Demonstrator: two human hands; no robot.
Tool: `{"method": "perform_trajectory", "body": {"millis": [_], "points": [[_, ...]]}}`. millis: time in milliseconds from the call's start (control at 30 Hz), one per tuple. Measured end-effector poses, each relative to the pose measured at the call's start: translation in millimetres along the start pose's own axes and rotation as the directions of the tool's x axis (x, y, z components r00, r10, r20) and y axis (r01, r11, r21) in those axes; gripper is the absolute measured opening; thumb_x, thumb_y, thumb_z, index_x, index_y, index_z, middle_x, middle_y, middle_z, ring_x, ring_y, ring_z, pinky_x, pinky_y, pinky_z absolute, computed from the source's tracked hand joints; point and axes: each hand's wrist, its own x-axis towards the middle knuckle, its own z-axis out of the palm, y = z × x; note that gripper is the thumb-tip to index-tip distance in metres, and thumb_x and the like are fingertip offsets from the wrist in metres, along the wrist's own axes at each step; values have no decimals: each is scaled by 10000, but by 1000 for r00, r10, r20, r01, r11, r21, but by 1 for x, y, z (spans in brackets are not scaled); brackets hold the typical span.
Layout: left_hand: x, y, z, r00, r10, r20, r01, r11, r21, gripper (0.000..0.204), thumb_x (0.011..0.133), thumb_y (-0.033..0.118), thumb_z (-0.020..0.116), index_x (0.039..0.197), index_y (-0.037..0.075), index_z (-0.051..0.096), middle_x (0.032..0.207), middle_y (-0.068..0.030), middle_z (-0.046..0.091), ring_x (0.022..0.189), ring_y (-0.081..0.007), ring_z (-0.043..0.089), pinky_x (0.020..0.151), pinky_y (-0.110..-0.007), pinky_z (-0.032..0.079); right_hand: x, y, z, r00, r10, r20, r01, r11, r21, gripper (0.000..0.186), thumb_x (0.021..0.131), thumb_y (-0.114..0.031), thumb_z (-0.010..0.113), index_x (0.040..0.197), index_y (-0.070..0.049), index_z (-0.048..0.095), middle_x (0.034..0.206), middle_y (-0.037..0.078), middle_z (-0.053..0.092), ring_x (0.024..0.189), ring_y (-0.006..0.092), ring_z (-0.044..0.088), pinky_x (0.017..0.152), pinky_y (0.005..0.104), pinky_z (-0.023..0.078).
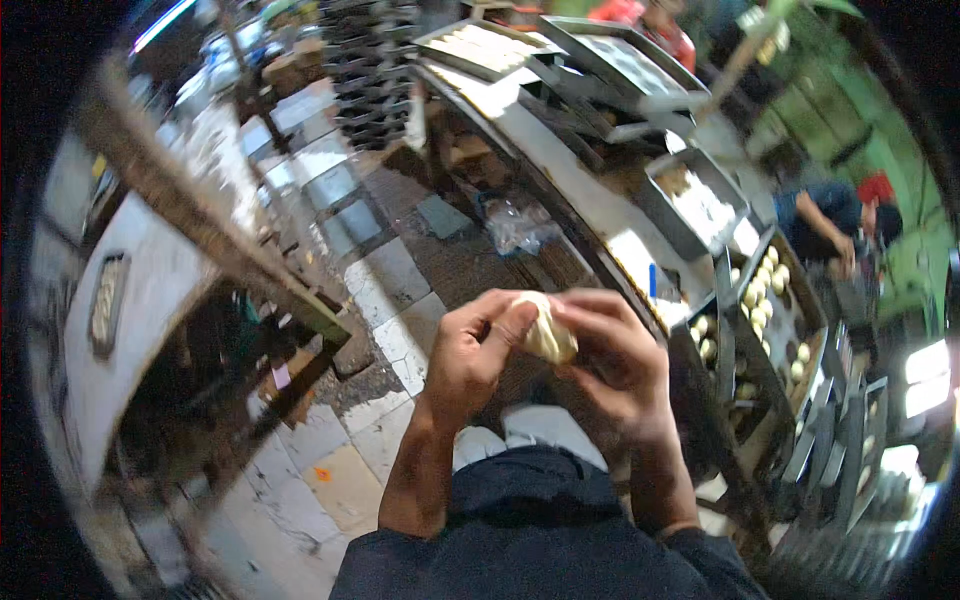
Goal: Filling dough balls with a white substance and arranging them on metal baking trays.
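A pale, soft lump of dough (550,338) is held up in front of my body, between both hands. My left hand (472,350) grips its left side, with the thumb pressed across the front and the fingers behind. On the other side my right hand (618,365) curls round the lump, its fingertips touching the top; these fingers are slightly blurred. At my right, a dark metal tray (790,330) carries several round pale dough balls (762,290).
A long worktable (560,160) runs along the right, bearing a tray of pale pieces (480,50) and a box-like pan (690,195). Dark trays are stacked (370,80) beyond. A wooden beam (220,230) edges the left table (140,290). Another person (825,215) is at far right.
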Motion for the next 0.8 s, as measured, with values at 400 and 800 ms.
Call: {"method": "perform_trajectory", "body": {"millis": [400,800], "points": [[-204,-9,61,796,585,155,-586,680,441,408,935,261,761,1235,39,596,1092,-97,563,974,-196,591,841,-299,501,-180,-52,44,954,239,-179,-129,871,475,196,866,-51,758,1014,11,647,1080,97,656,999,150,631,923,299,498],[-376,-33,121,927,302,221,-373,787,492,459,1086,288,490,1387,-53,548,1371,-224,612,1194,-321,642,1005,-370,491,-362,-114,94,888,404,-219,-171,733,658,201,819,89,733,987,30,639,939,50,633,764,114,633,589,238,521]]}}
